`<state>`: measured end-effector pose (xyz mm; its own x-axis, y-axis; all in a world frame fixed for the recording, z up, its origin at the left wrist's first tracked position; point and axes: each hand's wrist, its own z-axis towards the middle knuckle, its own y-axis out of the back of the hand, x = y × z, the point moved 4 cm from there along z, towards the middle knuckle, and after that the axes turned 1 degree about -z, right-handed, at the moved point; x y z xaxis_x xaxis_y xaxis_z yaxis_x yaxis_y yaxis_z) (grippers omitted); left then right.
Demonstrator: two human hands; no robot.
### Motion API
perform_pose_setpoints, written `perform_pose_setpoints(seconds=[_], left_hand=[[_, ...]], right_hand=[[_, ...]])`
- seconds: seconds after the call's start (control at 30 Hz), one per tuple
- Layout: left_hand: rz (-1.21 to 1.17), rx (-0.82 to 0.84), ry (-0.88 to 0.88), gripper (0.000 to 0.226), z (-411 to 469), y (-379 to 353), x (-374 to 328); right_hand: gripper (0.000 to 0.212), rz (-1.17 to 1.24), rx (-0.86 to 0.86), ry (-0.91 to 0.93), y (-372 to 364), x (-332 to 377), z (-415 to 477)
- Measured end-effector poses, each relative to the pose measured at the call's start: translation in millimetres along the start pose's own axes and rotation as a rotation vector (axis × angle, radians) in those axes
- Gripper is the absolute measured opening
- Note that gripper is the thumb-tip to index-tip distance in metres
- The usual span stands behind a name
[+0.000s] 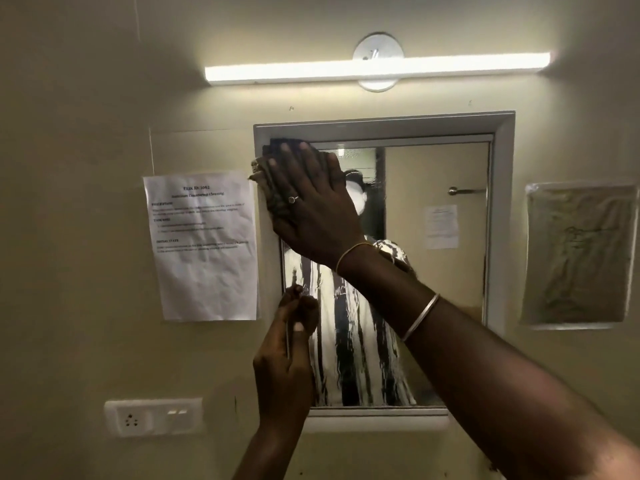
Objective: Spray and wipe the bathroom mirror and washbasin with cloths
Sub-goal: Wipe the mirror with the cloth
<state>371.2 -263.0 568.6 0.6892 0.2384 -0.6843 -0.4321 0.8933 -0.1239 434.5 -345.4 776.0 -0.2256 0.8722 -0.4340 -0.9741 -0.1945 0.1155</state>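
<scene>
The bathroom mirror [436,285] hangs in a white frame [500,220] on the beige wall. My right hand [311,206] lies flat, fingers stretched, and presses a dark cloth [274,144] against the glass at the mirror's top left corner. The arm crosses the mirror from the lower right. My left hand [284,362] is at the mirror's lower left, with thumb and fingers curled around its thin left edge. The glass reflects a person in a striped top and a door. The washbasin and any spray bottle are out of view.
A lit tube light [377,68] is mounted above the mirror. A printed paper sheet [204,247] is stuck to the wall on the left, with a switch and socket plate [154,417] below it. A plastic-covered sheet [579,254] hangs on the right.
</scene>
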Motion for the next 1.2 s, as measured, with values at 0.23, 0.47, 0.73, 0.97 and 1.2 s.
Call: perform_pose_setpoints(seconds=[0.23,0.47,0.73,0.97,1.2], left_hand=[[0.030,0.004,-0.015,0.041,-2.0,-2.9,3.1],[0.023,-0.007,-0.013,0.042,-4.8,-4.2,6.6],[-0.002,-0.018,0.017,0.043,-6.3,-6.6,11.6],[0.009,0.001,0.013,0.043,-4.6,4.4,14.2],[0.013,0.040,-0.014,0.044,-5.2,13.3,19.3]], right_hand=[[0.074,-0.094,0.044,-0.042,15.0,-55.2,-25.9],[0.081,-0.155,0.084,-0.177,31.5,-118.0,-66.4],[0.081,-0.127,-0.023,-0.456,46.3,-165.9,-107.1],[0.081,-0.066,-0.024,-0.674,39.1,-139.1,-103.9],[0.078,0.004,0.044,-0.490,18.3,-62.6,-76.7]])
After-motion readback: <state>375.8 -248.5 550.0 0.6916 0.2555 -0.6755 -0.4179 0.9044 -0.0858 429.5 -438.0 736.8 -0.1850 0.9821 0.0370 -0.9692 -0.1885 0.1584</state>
